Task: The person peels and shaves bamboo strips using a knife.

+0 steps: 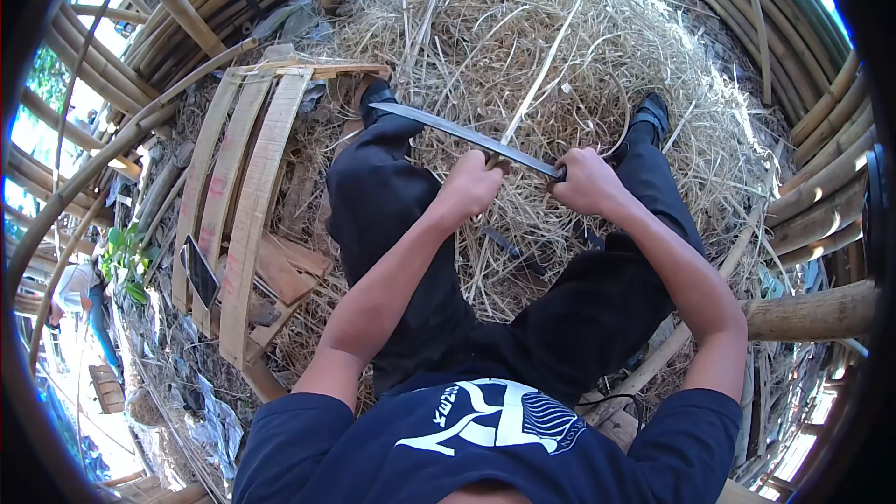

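My right hand (584, 181) is closed round the dark handle of a long knife (457, 133), whose blade points to the upper left, over my left leg. My left hand (471, 189) is closed on the near end of a thin bamboo strip (544, 65), just beside the blade. The strip runs up and away over the straw and passes at the blade. Dry straw and shavings (504, 252) lie between my legs, with a dark object (511, 252) partly among them.
At the left are wooden slats (264, 177) with a phone (200, 271) on them and broken wood pieces (285, 269) beside. Bamboo poles (812, 312) stand around both sides. Another person (79, 289) is beyond the poles at the far left.
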### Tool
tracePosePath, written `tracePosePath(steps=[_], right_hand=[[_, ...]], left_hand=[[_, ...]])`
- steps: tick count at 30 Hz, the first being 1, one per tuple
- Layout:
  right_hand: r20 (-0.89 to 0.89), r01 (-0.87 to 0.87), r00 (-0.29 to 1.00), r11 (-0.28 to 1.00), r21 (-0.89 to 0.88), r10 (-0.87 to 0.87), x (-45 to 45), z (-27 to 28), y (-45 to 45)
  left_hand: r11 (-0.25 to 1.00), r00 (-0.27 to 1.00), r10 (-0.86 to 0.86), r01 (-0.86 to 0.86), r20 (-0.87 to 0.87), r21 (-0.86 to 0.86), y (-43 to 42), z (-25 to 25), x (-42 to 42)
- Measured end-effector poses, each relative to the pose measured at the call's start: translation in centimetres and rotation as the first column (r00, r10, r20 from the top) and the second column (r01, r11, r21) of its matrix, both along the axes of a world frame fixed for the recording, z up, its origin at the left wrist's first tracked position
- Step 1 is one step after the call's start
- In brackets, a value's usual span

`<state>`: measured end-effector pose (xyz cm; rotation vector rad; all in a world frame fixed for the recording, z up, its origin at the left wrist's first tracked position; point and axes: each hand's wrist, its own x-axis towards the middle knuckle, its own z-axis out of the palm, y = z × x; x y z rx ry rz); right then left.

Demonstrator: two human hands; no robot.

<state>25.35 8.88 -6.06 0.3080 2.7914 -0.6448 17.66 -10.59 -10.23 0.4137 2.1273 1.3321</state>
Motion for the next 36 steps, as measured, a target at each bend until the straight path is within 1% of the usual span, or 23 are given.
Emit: tracePosePath(steps=[1, 3, 5, 7, 10, 11, 13, 15, 17, 18, 19, 20, 24, 25, 26, 27, 28, 30, 32, 33, 34, 35, 36], right_hand=[[-0.019, 0.001, 1.0, 1.0, 0.03, -0.001, 0.1, 0.1, -0.3], [-0.002, 0.017, 1.0, 1.0, 0.008, -0.017, 0.3, 0.4, -0.7], [0.042, 0.053, 0.998, 0.998, -0.023, -0.052, 0.2, 0.0, -0.6], [0.036, 0.06, 0.998, 0.998, -0.01, -0.059, 0.2, -0.2, -0.4], [-0.046, 0.049, 0.998, 0.998, 0.038, -0.047, 0.2, -1.0, 0.1], [-0.044, 0.062, 0.997, 0.998, 0.029, -0.06, 0.0, -1.3, 0.5], [-0.027, 0.05, 0.999, 0.995, 0.089, -0.048, -0.7, -2.4, 1.2], [-0.058, 0.058, 0.997, 0.993, 0.099, -0.053, -0.9, -3.1, 1.6], [-0.091, 0.017, 0.996, 0.993, 0.116, -0.006, -1.1, -3.5, 1.9], [-0.053, 0.005, 0.999, 0.992, 0.127, 0.002, -1.3, -2.6, 1.8], [-0.051, 0.009, 0.999, 0.993, 0.121, -0.003, -1.3, -2.6, 1.9], [-0.047, -0.015, 0.999, 0.988, 0.153, 0.022, -1.6, -2.5, 2.1], [-0.046, -0.054, 0.997, 0.974, 0.22, 0.066, -2.0, -2.8, 2.7], [-0.063, -0.07, 0.994, 0.965, 0.251, 0.089, -2.2, -2.8, 2.9], [-0.013, 0.02, 1.0, 0.97, 0.243, -0.017, -2.5, -2.4, 3.7], [0.021, 0.193, 0.979, 0.956, 0.222, -0.202, -2.7, -1.9, 5.1], [0.014, 0.285, 0.955, 0.933, 0.218, -0.295, -2.9, -2.0, 7.1], [-0.019, 0.264, 0.963, 0.926, 0.272, -0.269, -2.2, -1.5, 9.0], [-0.026, 0.242, 0.969, 0.922, 0.303, -0.246, -1.4, -1.0, 8.5], [-0.032, 0.265, 0.964, 0.93, 0.255, -0.266, -1.1, -0.9, 7.6], [-0.033, 0.286, 0.958, 0.935, 0.208, -0.286, -0.8, -0.9, 6.9], [-0.023, 0.282, 0.959, 0.935, 0.218, -0.283, -0.8, -1.1, 6.6], [-0.033, 0.306, 0.952, 0.938, 0.164, -0.305, -1.0, -1.2, 6.0]], left_hand=[[1.0, 1.0, -0.002, 0.002, 0.004, -0.006, 0.0, 0.5, 0.1], [0.991, 0.999, 0.045, -0.044, 0.006, -0.128, 0.0, 2.0, 0.4], [0.991, 0.999, 0.048, -0.05, -0.019, -0.121, 0.3, 0.9, 0.2], [0.993, 0.999, 0.041, -0.038, 0.032, -0.113, 0.5, 0.5, 0.1], [0.996, 1.0, 0.006, -0.007, -0.015, -0.088, 0.7, 0.3, 0.5], [0.995, 1.0, -0.007, 0.006, -0.014, -0.096, 0.7, 0.1, 0.6], [0.999, 0.999, 0.022, -0.021, 0.032, -0.045, 0.6, 0.2, 0.6], [0.999, 0.999, 0.031, -0.03, 0.042, -0.025, 0.5, 0.5, 0.9], [0.998, 0.991, 0.056, -0.056, 0.118, -0.004, 0.4, 0.6, 0.9], [0.999, 0.992, 0.052, -0.052, 0.116, -0.01, 0.3, 0.3, 0.9], [0.999, 0.995, 0.034, -0.033, 0.09, -0.015, 0.2, -0.4, 0.8], [1.0, 0.998, 0.016, -0.015, 0.058, -0.017, 0.2, -0.9, 0.6], [0.999, 0.998, 0.015, -0.012, 0.055, -0.046, 0.0, -1.9, 0.6], [0.999, 1.0, -0.005, 0.005, -0.008, -0.041, -0.3, -2.1, 0.8], [0.999, 0.998, -0.02, 0.018, -0.068, -0.034, -0.5, -2.3, 1.2], [0.999, 0.997, -0.028, 0.025, -0.067, -0.043, -1.4, -2.4, 2.1], [0.999, 0.997, -0.033, 0.032, 0.07, 0.015, -2.6, -2.0, 2.6], [0.994, 0.95, -0.057, 0.025, 0.307, 0.107, -3.7, 0.3, 3.1], [0.994, 0.949, -0.068, 0.037, 0.307, 0.105, -3.7, -0.2, 2.2], [0.993, 0.941, -0.077, 0.044, 0.329, 0.106, -3.6, -0.6, 2.4], [0.991, 0.907, -0.075, 0.022, 0.415, 0.131, -3.2, 0.2, 2.4], [0.99, 0.902, -0.076, 0.018, 0.425, 0.138, -2.8, 0.4, 2.4], [0.987, 0.891, -0.086, 0.016, 0.445, 0.159, -2.6, 0.6, 2.2]])
